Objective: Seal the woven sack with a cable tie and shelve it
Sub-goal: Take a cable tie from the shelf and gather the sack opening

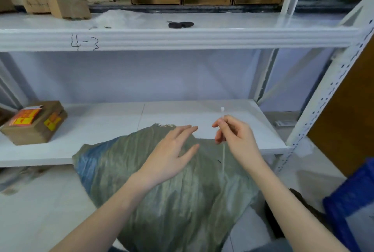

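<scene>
A grey-green woven sack (162,195) with a blue patch leans against the front edge of the lower white shelf (101,130), its top resting on the shelf. My left hand (172,150) hovers over the sack's upper part, fingers spread and holding nothing. My right hand (234,134) pinches a thin white cable tie (223,156) held upright; its head sticks up above my fingers and its tail hangs down over the sack.
A taped cardboard box (34,124) with orange and yellow labels sits at the left of the lower shelf. The upper shelf (182,39), marked 4-3, carries small cardboard boxes (58,6) and a black object (180,24). A blue crate (352,199) stands at the right.
</scene>
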Action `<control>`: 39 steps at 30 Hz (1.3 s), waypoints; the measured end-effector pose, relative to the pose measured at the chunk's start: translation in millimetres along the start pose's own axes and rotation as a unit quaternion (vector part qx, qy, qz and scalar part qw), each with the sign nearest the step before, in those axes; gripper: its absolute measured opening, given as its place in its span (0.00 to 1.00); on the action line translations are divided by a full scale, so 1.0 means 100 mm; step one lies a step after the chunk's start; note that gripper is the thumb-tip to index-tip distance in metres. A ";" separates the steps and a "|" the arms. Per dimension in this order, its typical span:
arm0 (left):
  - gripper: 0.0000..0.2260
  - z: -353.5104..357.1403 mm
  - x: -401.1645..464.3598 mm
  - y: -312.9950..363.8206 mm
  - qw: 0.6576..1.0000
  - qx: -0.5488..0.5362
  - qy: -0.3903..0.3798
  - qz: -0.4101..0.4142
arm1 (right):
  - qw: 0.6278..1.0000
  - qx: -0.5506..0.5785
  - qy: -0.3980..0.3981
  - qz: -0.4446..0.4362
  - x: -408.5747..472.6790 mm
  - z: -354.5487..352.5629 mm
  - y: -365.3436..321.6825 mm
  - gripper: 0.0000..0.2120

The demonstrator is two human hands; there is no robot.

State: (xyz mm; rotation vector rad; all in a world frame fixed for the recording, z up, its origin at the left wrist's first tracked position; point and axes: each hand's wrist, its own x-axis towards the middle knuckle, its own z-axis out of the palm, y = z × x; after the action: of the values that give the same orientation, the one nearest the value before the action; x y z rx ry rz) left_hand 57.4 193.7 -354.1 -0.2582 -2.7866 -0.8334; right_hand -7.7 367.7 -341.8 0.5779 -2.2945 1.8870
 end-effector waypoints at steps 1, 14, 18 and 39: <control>0.23 0.08 0.05 -0.03 1.000 0.013 -0.011 0.000 | 1.000 -0.010 0.007 0.010 0.03 -0.02 0.11 0.11; 0.33 0.78 0.45 -0.48 0.978 0.180 -0.103 0.032 | 0.955 -0.278 -0.030 0.098 0.21 -0.33 1.26 0.16; 0.35 0.85 0.48 -0.49 0.975 0.189 -0.110 0.028 | 0.916 -0.366 -0.049 0.159 0.26 -0.39 1.42 0.19; 0.33 0.82 0.47 -0.22 0.977 0.179 -0.092 -0.064 | 0.975 -0.174 -0.019 0.140 0.26 -0.17 1.11 0.16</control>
State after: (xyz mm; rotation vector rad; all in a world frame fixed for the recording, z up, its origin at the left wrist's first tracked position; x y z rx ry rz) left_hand -5.5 226.2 -420.5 -0.0990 -3.0853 -0.3307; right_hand -74.6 395.4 -431.6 0.2573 -2.7659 1.5190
